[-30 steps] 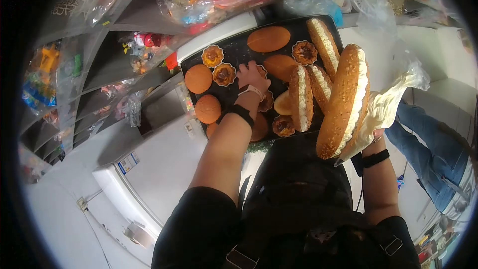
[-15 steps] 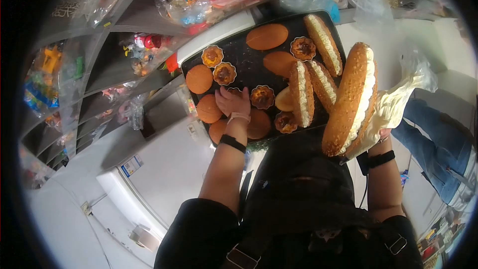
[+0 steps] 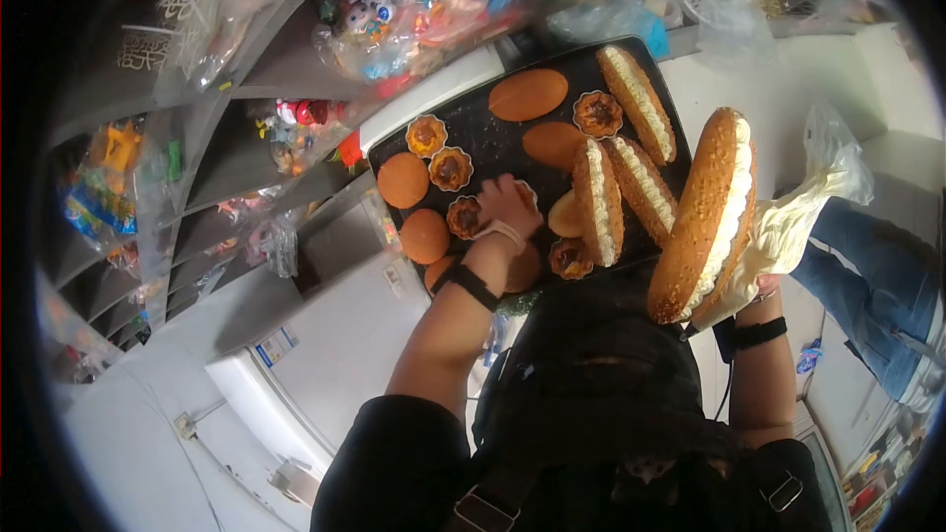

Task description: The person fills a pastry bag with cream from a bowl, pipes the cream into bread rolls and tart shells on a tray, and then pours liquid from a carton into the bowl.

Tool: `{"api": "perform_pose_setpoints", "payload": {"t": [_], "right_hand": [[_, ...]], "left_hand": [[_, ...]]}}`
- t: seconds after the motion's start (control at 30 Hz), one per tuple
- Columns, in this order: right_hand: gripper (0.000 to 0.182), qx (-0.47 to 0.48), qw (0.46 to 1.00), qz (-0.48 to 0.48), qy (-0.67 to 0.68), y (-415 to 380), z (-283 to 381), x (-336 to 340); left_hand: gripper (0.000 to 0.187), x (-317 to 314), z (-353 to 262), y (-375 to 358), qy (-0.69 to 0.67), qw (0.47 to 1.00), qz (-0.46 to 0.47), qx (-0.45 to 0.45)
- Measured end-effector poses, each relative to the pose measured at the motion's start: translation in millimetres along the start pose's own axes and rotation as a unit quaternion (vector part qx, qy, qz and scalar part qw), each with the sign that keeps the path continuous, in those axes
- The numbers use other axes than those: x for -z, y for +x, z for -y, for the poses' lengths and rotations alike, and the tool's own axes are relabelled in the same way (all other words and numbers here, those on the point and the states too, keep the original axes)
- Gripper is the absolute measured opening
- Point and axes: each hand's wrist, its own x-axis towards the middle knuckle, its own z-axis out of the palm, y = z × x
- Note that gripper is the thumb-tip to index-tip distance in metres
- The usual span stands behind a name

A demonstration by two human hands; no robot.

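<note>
Left hand (image 3: 507, 205): moved right across the tray since the earlier frame, off the near-left tart (image 3: 465, 217), which now shows plainly, and over the neighbouring tart (image 3: 529, 194), now partly covered.
Left grip: fingers reach down at the neighbouring tart — whether they close on it, I cannot tell.
Right hand (image 3: 767, 285): grip closed around the piping bag (image 3: 778, 236), at the right and beyond the tray's edge; whether it also bears the large cream-filled roll is hidden.
Large cream-filled roll (image 3: 690, 222): tilted, far end leaning right, in front of the piping bag, with a white cream line along its right side.
Piping nozzle (image 3: 689, 332): just beside the near end of that roll, at the bag's near-left end.
Dark tray (image 3: 490, 128): spans the middle — round buns (image 3: 403, 179) on the left and near side, oval buns (image 3: 528, 94) from the far side to the middle, three smaller cream-filled rolls (image 3: 598, 202) on the right, more tarts (image 3: 597, 114) among them.
Shelves (image 3: 281, 64): far left, with bagged toys (image 3: 399, 10).
Person in blue jeans (image 3: 867, 286): at the right, apart from the right hand.
</note>
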Motion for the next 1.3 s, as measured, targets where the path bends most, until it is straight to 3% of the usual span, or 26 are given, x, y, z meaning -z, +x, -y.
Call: {"api": "perform_pose_setpoints", "payload": {"t": [0.03, 0.1, 0.13, 0.17, 0.27, 0.37, 0.47, 0.5, 0.6, 0.67, 0.73, 0.83, 0.93, 0.97, 1.03, 1.1, 1.17, 1.3], "right_hand": [[0.080, 0.005, 1.000, -0.004, -0.002, -1, 1, -2], [0.080, 0.008, 1.000, -0.026, 0.010, 3, 4, -24], [0.083, 0.002, 1.000, -0.023, 0.011, 2, 5, -23], [0.084, 0.002, 0.999, -0.031, 0.011, 0, 5, -21], [0.086, 0.005, 0.997, -0.074, 0.022, -8, 4, -17], [0.088, 0.010, 0.989, -0.145, 0.039, -21, 3, -11], [0.090, 0.011, 0.974, -0.216, 0.062, -26, 4, -10], [0.090, 0.010, 0.969, -0.237, 0.072, -24, 4, -10], [0.085, 0.048, 0.979, -0.190, 0.053, -25, 4, 1], [0.081, 0.054, 0.979, -0.188, 0.062, -24, 6, 2], [0.077, 0.055, 0.975, -0.196, 0.089, -22, 9, -4], [0.078, 0.087, 0.987, -0.128, 0.042, -25, 9, 5], [0.078, 0.106, 0.988, -0.110, 0.010, -32, 10, 17], [0.078, 0.081, 0.977, -0.186, 0.069, -26, 14, 6], [0.079, 0.032, 0.922, -0.340, 0.183, -16, 23, -27], [0.078, 0.048, 0.968, -0.224, 0.100, -28, 17, -4], [0.078, 0.059, 0.981, -0.175, 0.055, -33, 15, 8], [0.079, 0.063, 0.984, -0.162, 0.048, -34, 15, 12]], "left_hand": [[0.088, 9, 6, 14, -0.036, 0.998, -0.028, 0.034], [0.089, 28, 18, 41, -0.084, 0.982, -0.170, 0.019], [0.089, 38, 23, 56, -0.104, 0.969, -0.221, -0.033], [0.087, 58, 16, 64, -0.118, 0.970, -0.208, -0.033], [0.080, 61, 19, 104, 0.038, 0.977, -0.204, -0.048], [0.078, 54, 24, 123, 0.030, 0.976, -0.205, -0.067], [0.082, 52, 23, 117, 0.060, 0.949, -0.290, -0.108], [0.073, 48, 16, 109, 0.047, 0.933, -0.335, -0.126], [0.052, 19, 5, 82, -0.130, 0.916, -0.278, -0.260], [0.024, 2, -10, 56, -0.283, 0.933, -0.019, -0.222], [0.018, -11, -28, 32, -0.373, 0.908, 0.080, -0.170], [0.023, -67, -31, 33, -0.610, 0.784, 0.083, -0.081], [0.024, -87, -15, 44, -0.519, 0.846, -0.014, -0.121], [0.029, -60, -9, 39, -0.367, 0.923, 0.030, -0.108], [0.037, -63, -5, 38, -0.363, 0.915, 0.140, -0.106], [0.046, -59, -2, 36, -0.336, 0.911, 0.209, -0.118], [0.055, -48, -5, 36, -0.290, 0.915, 0.237, -0.150], [0.062, -51, -1, 40, -0.287, 0.916, 0.236, -0.149]]}}
